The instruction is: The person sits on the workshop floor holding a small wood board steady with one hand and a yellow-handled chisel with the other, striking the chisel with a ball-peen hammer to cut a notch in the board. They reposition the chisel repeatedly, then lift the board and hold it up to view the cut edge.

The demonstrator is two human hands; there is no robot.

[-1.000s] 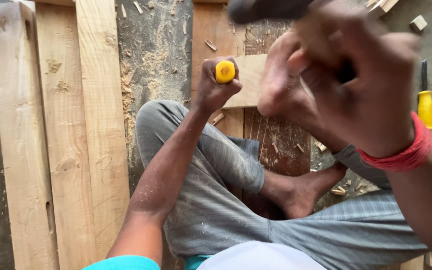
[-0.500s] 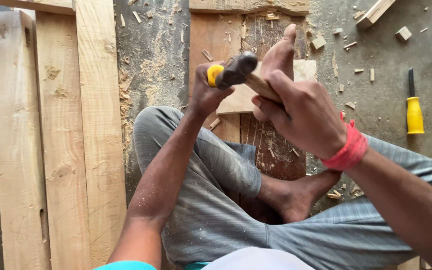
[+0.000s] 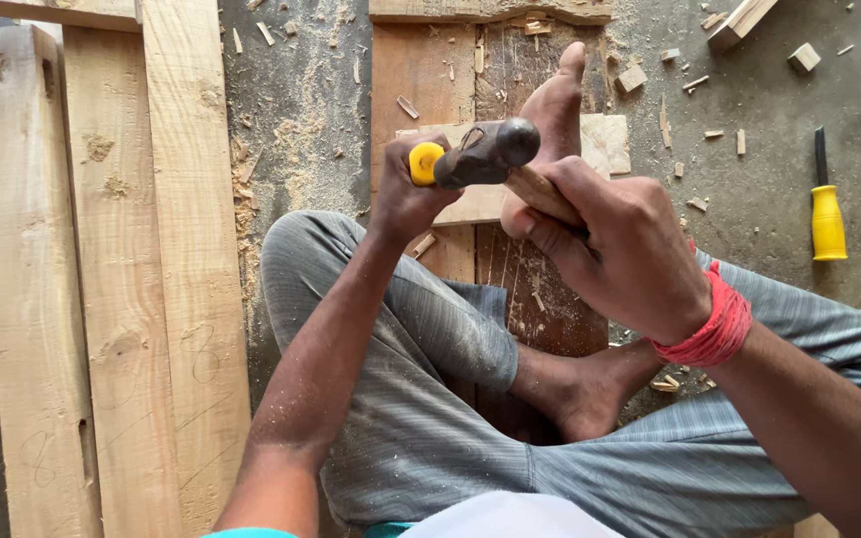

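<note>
Two hands work mid-frame: left hand (image 3: pixel 406 194) squeezes the yellow chisel (image 3: pixel 425 163), right hand (image 3: pixel 622 249) squeezes the hammer (image 3: pixel 490 151); a crooked hit could hurt fingers

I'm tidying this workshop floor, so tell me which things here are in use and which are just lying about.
In use:
- yellow-handled chisel, gripped by the left hand
- wooden-handled steel hammer, gripped by the right hand
- small pale wood block, under the foot

Lying about:
- second yellow-handled chisel on the concrete floor
- long pale planks at left
- scattered wood chips
</note>
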